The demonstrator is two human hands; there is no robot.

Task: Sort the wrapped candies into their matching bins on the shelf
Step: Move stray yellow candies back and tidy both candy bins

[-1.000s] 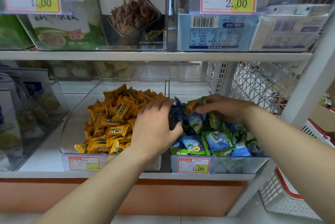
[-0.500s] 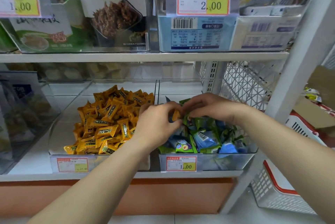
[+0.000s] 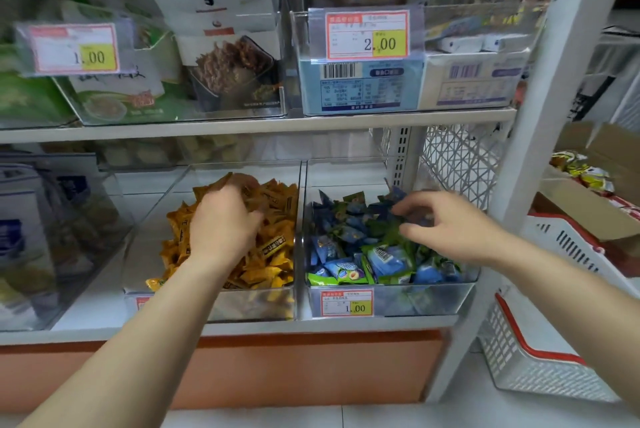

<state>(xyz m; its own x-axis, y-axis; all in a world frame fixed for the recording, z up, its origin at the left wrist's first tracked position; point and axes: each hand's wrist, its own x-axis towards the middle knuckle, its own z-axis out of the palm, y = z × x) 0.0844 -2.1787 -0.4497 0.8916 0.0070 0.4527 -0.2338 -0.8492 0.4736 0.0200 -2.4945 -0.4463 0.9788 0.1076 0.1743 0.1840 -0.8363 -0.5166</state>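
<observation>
Two clear bins stand side by side on the lower shelf. The left bin [image 3: 256,306] holds a heap of orange wrapped candies [image 3: 273,247]. The right bin [image 3: 433,299] holds blue and green wrapped candies [image 3: 363,254]. My left hand [image 3: 225,223] lies palm down on top of the orange heap; its fingertips are blurred and sunk among the wrappers, so I cannot make out whether it holds a candy. My right hand [image 3: 450,230] hovers over the back right of the blue and green pile, fingers spread and thumb apart, with nothing in it.
The upper shelf [image 3: 242,126] carries clear bins of snack packs with price tags. A clear bin of blue packs [image 3: 52,237] stands at the left. Right of the white shelf post [image 3: 540,116] are a white and red basket [image 3: 540,358] and a cardboard box [image 3: 588,192].
Both hands were together over the right bin, pinching an orange candy. My left hand has since swung left onto the orange heap, and my right hand has drawn right and opened.
</observation>
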